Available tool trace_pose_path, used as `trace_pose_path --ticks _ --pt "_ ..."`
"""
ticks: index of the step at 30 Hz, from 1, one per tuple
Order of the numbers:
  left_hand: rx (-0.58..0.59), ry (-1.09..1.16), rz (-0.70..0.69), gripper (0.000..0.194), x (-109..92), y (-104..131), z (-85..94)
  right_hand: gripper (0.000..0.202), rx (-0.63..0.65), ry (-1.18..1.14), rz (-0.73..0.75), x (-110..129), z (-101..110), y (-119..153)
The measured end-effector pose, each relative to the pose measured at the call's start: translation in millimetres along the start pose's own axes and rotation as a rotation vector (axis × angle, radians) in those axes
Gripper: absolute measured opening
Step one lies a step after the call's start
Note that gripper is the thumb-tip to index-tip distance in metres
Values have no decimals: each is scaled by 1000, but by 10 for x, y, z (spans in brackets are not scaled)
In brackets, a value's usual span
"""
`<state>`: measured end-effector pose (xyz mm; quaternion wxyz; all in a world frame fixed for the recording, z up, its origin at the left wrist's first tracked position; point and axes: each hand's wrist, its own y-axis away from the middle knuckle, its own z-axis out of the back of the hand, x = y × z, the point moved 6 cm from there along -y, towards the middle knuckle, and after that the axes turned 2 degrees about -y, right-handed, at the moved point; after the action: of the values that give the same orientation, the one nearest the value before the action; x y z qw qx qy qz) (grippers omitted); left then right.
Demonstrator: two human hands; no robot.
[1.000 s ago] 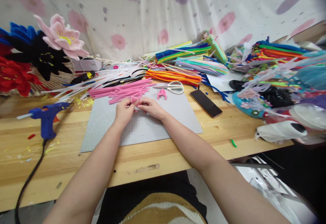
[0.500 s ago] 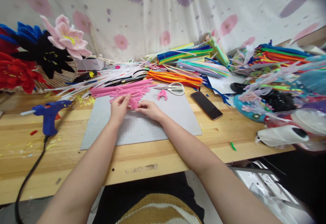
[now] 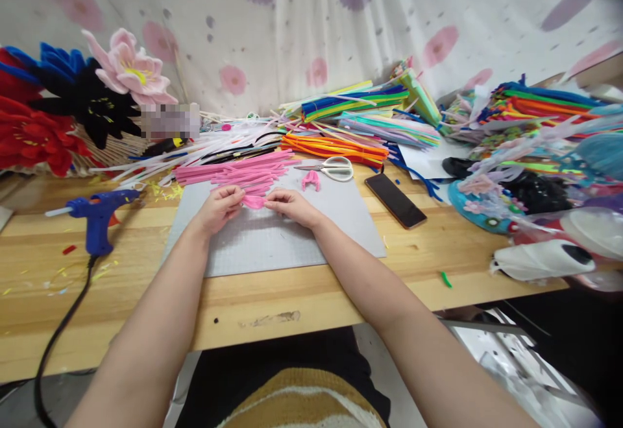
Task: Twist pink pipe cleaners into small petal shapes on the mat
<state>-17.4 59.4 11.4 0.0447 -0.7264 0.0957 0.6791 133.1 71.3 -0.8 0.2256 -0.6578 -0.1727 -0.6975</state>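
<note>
Between my hands, above the grey cutting mat (image 3: pixel 292 246), is a small pink petal shape of pipe cleaner (image 3: pixel 254 202). My left hand (image 3: pixel 221 207) pinches its left end, and my right hand (image 3: pixel 292 207) pinches its right end with thumb and fingertips. Just behind lies a pile of pink pipe cleaners (image 3: pixel 233 172), partly on the mat. To the right of the pile, a small bent pink piece (image 3: pixel 310 181) rests on the mat beside white-handled scissors (image 3: pixel 335 168). The fingers cover both ends of the petal.
A blue glue gun (image 3: pixel 100 220) with a black cord stands at left, near fuzzy flowers (image 3: pixel 129 71). A phone (image 3: pixel 395 200) lies right of the mat. Bundles of coloured pipe cleaners (image 3: pixel 335 149) line the back. A white wrapped roll (image 3: pixel 540 259) sits at the right edge.
My left hand has moved slightly left and turned, its fingers curling more. The pink petal piece now stretches flatter and wider between both hands. The right hand has shifted slightly right.
</note>
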Motion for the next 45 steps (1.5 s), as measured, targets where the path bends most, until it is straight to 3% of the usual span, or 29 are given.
trace_pose_path --ticks 8,15,22,24,27,29,31,36,45 --pt "-26 120 -16 45 47 -32 -39 26 30 -118 -26 -26 29 -9" --pt "-122 -174 -32 47 118 -94 -104 23 -146 -40 10 -47 137 -36" --pt "-211 -330 -125 34 97 -89 -176 10 -113 175 136 -58 182 -78" --pt "-224 -341 -131 32 121 -101 -162 7 -183 257 149 -65 251 -83" --pt "-290 -373 -159 33 166 -125 -87 11 -424 415 143 -57 451 -48" --pt "-352 -437 -190 32 183 -133 -18 15 -591 513 94 -54 599 2" --pt "-414 -522 -223 29 172 -122 41 19 -674 587 -27 -78 711 43" --pt "-501 -764 -241 20 48 -35 64 24 -612 772 -310 -99 775 77" --pt "-554 -1113 -207 7 32 -14 102 25 -608 841 -396 -78 760 103"
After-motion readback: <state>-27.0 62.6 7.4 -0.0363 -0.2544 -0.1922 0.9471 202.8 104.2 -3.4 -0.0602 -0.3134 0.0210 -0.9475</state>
